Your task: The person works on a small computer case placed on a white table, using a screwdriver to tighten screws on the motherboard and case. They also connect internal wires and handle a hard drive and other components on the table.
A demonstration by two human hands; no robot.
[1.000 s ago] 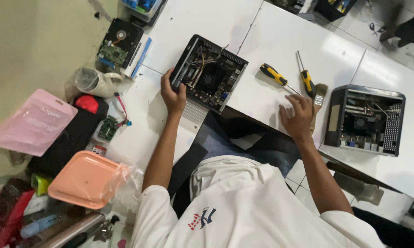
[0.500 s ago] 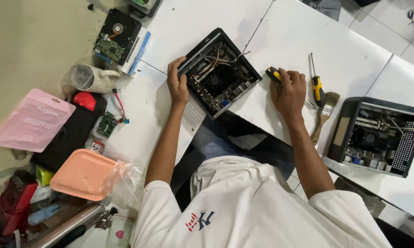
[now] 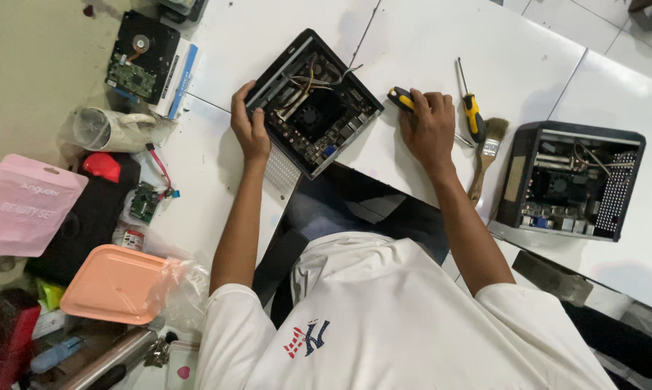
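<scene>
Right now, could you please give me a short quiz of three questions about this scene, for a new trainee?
1. True or false: the left hand grips the edge of the open small computer case.
2. What does the right hand cover? A) the paintbrush B) a yellow-and-black screwdriver C) the pink tray
3. Fill in: the paintbrush lies between the second screwdriver and the second open ____.

Key
1. True. The fingers curl over its left edge.
2. B. The yellow-and-black screwdriver has its handle end sticking out from under the fingers.
3. Case. The second open case stands to the right, and no hand touches it.
</scene>
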